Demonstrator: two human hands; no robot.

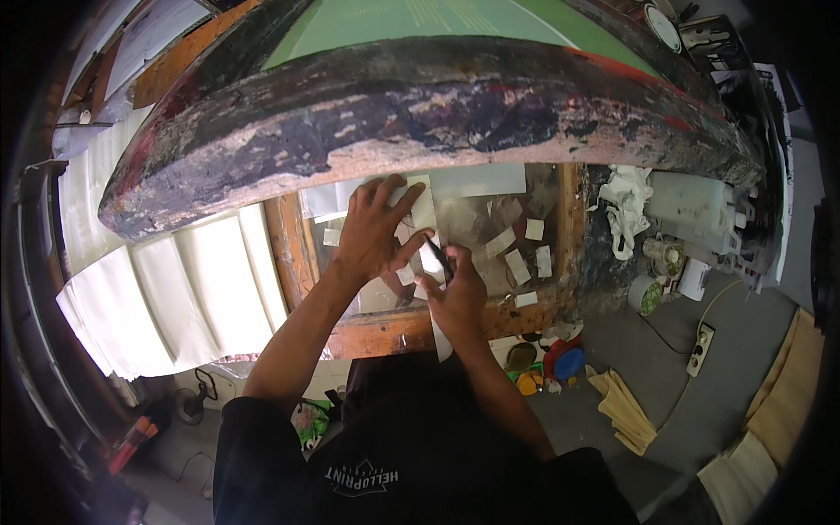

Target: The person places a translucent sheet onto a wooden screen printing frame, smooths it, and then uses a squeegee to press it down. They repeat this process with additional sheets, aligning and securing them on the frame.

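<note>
My left hand (372, 229) lies with fingers spread, pressing on a pale strip (423, 203) on a glass-topped table. Just right of it, my right hand (461, 293) grips a slim dark tool (436, 252), pen-like in shape; its exact kind is hard to make out. The tool's upper end points toward the left thumb. A white strip (440, 339) runs below the right hand, over the table's near edge. Small white paper pieces (517, 267) lie scattered on the glass, mostly right of my hands. A larger pale sheet (479, 179) lies at the far side.
A thick, paint-stained wooden frame (420, 109) with a green screen (420, 22) hangs over the table's far part. White cloth or sheets (188, 293) are at left. A crumpled white cloth (625, 210), clear plastic container (689, 203) and power strip (699, 350) are at right.
</note>
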